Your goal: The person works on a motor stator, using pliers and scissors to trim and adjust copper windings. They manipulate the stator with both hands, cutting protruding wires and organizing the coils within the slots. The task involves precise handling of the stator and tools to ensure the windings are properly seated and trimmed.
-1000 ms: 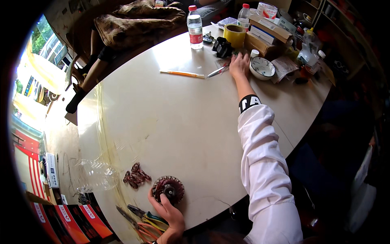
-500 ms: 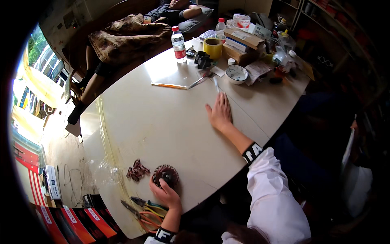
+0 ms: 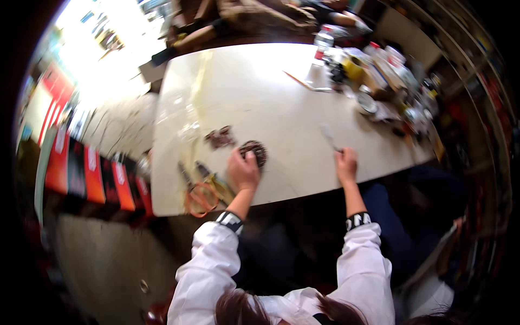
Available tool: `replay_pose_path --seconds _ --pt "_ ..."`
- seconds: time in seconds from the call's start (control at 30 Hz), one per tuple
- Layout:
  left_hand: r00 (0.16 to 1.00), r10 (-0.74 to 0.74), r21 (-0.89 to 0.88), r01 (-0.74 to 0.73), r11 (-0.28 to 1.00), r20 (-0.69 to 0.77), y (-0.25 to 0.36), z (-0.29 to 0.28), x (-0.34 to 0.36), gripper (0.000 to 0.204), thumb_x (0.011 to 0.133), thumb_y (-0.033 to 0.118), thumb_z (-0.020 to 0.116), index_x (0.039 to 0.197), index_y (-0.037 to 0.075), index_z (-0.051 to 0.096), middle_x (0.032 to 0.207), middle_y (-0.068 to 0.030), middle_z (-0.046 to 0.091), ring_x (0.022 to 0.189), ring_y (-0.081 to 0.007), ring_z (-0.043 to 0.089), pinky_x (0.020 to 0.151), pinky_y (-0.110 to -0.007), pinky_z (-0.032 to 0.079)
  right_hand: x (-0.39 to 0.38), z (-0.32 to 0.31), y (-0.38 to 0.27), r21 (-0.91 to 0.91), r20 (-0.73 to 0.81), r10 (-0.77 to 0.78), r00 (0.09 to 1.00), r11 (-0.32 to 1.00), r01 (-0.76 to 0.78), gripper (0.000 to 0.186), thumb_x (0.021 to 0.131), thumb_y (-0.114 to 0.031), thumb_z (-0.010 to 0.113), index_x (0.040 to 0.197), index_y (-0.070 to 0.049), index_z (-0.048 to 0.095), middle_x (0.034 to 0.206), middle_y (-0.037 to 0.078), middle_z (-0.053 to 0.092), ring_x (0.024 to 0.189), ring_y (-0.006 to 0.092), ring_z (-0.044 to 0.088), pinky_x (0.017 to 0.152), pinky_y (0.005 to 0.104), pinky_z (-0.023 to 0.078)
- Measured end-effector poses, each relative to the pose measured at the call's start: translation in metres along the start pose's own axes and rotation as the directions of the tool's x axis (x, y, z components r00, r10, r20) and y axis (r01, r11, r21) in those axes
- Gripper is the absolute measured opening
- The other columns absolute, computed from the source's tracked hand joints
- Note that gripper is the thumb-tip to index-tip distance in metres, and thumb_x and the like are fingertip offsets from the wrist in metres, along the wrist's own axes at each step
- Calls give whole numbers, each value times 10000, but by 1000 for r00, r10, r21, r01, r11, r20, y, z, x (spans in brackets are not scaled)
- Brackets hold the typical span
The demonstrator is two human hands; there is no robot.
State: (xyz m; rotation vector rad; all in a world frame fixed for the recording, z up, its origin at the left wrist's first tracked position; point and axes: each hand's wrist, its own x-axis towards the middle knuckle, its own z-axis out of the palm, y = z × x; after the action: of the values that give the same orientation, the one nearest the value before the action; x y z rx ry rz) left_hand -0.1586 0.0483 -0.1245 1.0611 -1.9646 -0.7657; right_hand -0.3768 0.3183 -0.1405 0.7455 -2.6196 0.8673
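Note:
My left hand [image 3: 244,172] is closed round the near-left side of a round, dark reddish-brown wheel [image 3: 257,151] with a notched rim, on the white table [image 3: 292,116]. Just beyond it lies a small heap of dark red pieces [image 3: 220,137]. My right hand [image 3: 347,164] is closed on a slender tool [image 3: 328,134] with a pale, narrow blade pointing away from me; blur hides its exact kind. Left of my left wrist rest orange-handled scissors [image 3: 201,199] and pliers [image 3: 210,176] with yellowish grips.
At the far right stand a water bottle [image 3: 324,41], a yellow tape roll [image 3: 354,68], a bowl [image 3: 366,103] and cardboard boxes [image 3: 388,73]. An orange pencil [image 3: 297,79] lies beyond the middle. Red-and-black boxes [image 3: 97,176] flank the table's left. Someone [image 3: 203,33] reclines behind it.
My right hand has picked up the slender tool from the far side and drawn it back toward me. My left hand stays on the wheel. The view has shifted and blurred.

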Motion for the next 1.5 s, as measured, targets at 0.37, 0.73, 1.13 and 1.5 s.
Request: replay_pose_path --seconds 0.37,0.73,1.13,1.5 --pt "999 -40 -53 38 998 -27 0 -6 -8 431 896 335 567 1179 11 537 1042 -195 629 1006 -379 548 906 -481 418 9 -28 133 -295 -437 311 844 837 -462 311 860 -266 703 998 -16 580 998 185 624 1009 385 561 899 491 439" --pt "996 -40 -99 32 995 -74 1 2 -6 498 886 349 578 1223 -12 515 1117 -207 611 1056 -374 533 944 -472 407 -6 39 -121 820 -94 620 779 493 -293 394 886 -132 644 1214 35 502 1107 107 524 974 196 533 880 311 459" --pt "983 -151 193 169 967 -106 -20 -17 79 767 810 491 695 1403 83 430 1385 -223 407 1311 -373 330 1107 -483 283 -30 15 -277 803 -15 456 890 536 -261 245 925 -163 614 1117 -10 609 1114 83 606 1030 201 565 899 335 456" --pt "843 450 277 -526 804 295 -47 -9 107 232 822 208 700 989 95 587 1004 -120 566 1011 -319 583 809 -422 507 -12 -5 -259 828 104 360 927 485 -281 148 951 -135 612 987 5 641 906 29 652 799 89 582 740 245 479"
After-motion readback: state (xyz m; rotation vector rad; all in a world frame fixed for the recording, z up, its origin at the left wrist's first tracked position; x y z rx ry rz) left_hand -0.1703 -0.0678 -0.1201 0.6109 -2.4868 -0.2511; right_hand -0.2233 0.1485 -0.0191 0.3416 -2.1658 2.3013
